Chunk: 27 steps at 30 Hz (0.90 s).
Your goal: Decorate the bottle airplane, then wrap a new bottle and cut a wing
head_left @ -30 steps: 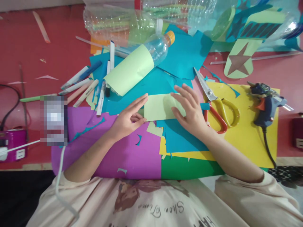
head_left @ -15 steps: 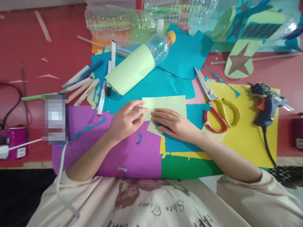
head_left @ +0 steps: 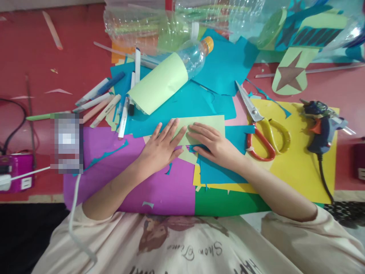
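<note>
A pale green paper piece point(head_left: 209, 120) lies on the pile of coloured sheets in front of me. My left hand point(head_left: 161, 148) rests palm down over its left end, fingers spread. Across its middle lies my right hand point(head_left: 212, 144), fingers stretched out flat, their tips close to the left hand's. Both hands hide much of the paper. Just beyond them, a clear plastic bottle point(head_left: 195, 61) with an orange cap lies on its side, wrapped in a light green paper sleeve point(head_left: 159, 83).
Red-and-yellow-handled scissors point(head_left: 260, 146) and a glue gun point(head_left: 325, 133) lie on the right. Several markers point(head_left: 97, 91) are scattered at left, near a blurred phone point(head_left: 67, 144) with a white cable. Large clear bottles point(head_left: 131, 26) and a paper star piece point(head_left: 291, 74) are at the back.
My right hand has moved left from the paper's right end to its middle. My left hand has flattened and spread over the left end.
</note>
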{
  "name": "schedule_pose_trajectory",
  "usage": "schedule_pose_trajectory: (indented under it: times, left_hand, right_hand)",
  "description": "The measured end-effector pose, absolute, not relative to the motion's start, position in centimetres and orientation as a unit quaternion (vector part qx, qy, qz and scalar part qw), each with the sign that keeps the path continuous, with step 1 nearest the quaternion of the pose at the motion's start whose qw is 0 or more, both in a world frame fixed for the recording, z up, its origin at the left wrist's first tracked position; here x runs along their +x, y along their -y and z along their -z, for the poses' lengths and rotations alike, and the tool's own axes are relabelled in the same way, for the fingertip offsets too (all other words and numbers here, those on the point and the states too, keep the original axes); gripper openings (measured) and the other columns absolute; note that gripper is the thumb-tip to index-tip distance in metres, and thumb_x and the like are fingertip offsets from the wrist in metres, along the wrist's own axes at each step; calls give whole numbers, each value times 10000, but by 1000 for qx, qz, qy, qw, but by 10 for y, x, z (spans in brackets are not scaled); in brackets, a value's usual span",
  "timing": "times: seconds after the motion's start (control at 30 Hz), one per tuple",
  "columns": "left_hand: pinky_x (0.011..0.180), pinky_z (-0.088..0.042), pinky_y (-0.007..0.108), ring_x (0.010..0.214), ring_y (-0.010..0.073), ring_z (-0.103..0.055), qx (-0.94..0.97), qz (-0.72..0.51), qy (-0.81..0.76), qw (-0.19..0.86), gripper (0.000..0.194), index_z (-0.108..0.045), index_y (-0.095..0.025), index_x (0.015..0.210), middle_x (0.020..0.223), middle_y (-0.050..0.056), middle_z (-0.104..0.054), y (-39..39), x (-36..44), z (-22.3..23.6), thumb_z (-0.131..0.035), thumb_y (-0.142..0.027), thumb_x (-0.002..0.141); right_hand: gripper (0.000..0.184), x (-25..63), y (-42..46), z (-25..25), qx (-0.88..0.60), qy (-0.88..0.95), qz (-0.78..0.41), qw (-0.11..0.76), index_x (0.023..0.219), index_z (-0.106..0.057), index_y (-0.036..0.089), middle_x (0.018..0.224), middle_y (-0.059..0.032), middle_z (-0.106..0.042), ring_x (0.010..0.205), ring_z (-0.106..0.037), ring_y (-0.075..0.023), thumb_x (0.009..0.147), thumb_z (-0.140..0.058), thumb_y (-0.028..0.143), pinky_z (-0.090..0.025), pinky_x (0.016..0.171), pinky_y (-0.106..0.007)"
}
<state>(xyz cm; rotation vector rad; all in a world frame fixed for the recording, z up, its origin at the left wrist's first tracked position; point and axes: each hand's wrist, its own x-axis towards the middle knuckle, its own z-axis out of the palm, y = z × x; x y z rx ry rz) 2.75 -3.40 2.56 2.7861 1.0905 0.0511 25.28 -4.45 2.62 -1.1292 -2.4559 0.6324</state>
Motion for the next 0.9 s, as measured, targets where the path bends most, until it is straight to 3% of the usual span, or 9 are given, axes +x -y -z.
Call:
schedule_pose_trajectory:
  times: [0.17, 0.27, 0.4, 0.7, 0.9]
  left_hand:
    - [1099, -298, 595, 1443, 356, -242, 929, 2, -360, 81, 558, -259, -265, 1494, 1552, 201, -253, 34, 27, -30, -419, -368, 970]
    - [1102, -284, 607, 1453, 354, -212, 928, -6, -358, 99, 562, -279, -312, 1482, 1567, 182, -219, 34, 26, -30, -472, -323, 955]
    - [1096, -278, 624, 1455, 363, -195, 929, -6, -353, 109, 591, -279, -336, 1478, 1574, 183, -192, 33, 25, -29, -517, -321, 936]
    - [1072, -290, 648, 1445, 395, -210, 932, 15, -348, 99, 670, -253, -387, 1474, 1568, 180, -216, 33, 27, -32, -584, -383, 893]
    - [1075, -264, 667, 1442, 396, -220, 927, -20, -353, 126, 579, -307, -353, 1464, 1575, 176, -198, 31, 25, -28, -528, -344, 929]
  right_hand:
    - [484, 264, 37, -24, -503, 830, -183, 153, 1369, -467, 148, 1478, -160, -432, 1407, -350, -329, 942, -421, 371, -354, 1127, -571]
    - [485, 274, 31, -26, -552, 805, -145, 159, 1362, -463, 137, 1398, -184, -504, 1320, -445, -341, 930, -448, 357, -388, 1090, -567]
    - [380, 285, 25, -29, -577, 792, -113, 167, 1239, -560, 159, 1187, -166, -604, 1133, -562, -314, 927, -456, 348, -458, 995, -524]
    - [235, 294, 18, -22, -605, 761, -116, 202, 992, -603, 218, 929, -98, -609, 941, -560, -290, 885, -489, 394, -457, 886, -484]
    - [62, 292, 17, -37, -605, 724, -212, 254, 781, -523, 230, 763, -41, -566, 775, -558, -220, 723, -522, 207, -478, 738, -377]
